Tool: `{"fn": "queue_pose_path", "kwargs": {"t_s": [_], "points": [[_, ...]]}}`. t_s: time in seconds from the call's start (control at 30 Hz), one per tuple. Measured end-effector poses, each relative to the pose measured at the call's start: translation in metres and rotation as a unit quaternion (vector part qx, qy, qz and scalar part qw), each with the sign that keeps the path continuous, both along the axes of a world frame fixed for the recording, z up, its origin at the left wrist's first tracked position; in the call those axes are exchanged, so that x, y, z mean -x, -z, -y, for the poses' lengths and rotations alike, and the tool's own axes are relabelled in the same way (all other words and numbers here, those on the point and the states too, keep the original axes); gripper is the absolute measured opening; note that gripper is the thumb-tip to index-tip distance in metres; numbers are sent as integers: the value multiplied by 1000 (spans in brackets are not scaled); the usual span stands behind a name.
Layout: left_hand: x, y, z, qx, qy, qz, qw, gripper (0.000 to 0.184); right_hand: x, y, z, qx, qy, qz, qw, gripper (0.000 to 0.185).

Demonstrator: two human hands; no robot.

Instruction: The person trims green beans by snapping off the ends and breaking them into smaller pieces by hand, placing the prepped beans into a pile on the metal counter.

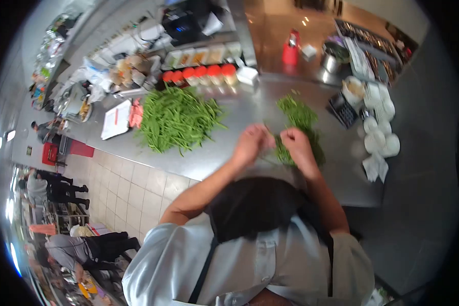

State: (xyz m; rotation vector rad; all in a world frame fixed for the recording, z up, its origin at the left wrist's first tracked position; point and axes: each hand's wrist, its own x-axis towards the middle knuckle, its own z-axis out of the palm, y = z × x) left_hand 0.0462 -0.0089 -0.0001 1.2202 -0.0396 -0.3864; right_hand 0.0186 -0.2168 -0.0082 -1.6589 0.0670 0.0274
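Observation:
A large heap of leafy green stems (178, 120) lies on the steel counter (239, 109), left of my hands. A smaller pile of leafy greens (297, 113) is under and beyond my right hand. My left hand (253, 144) is closed with curled fingers, slightly blurred, just left of the smaller pile. Over that pile, my right hand (297, 145) pinches with thumb and fingers together. Thin green bits show between the two hands, which are close together. Exactly what sits between the fingertips is partly hidden.
Red-lidded jars (201, 75) line the counter's back, with a tray of small compartments (201, 56) behind. A white tray (117, 120) lies left. A red bottle (290, 48) stands beyond. Stacked white cups (380, 137) and a dark box (343, 110) sit right. Other people work far left.

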Motion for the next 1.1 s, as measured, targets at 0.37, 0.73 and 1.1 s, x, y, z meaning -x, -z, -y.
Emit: {"fn": "queue_pose_path", "kwargs": {"t_s": [0.37, 0.73, 1.1], "points": [[-5, -25, -10, 210, -41, -184, 959, 25, 19, -25, -3, 38, -33, 62, 997, 24], [-16, -26, -49, 179, -13, -137, 974, 26, 25, -33, 2, 101, -105, 60, 988, 24], [9, 16, -171, -403, -94, 96, 905, 74, 94, 2, 86, 506, 87, -61, 856, 103]]}}
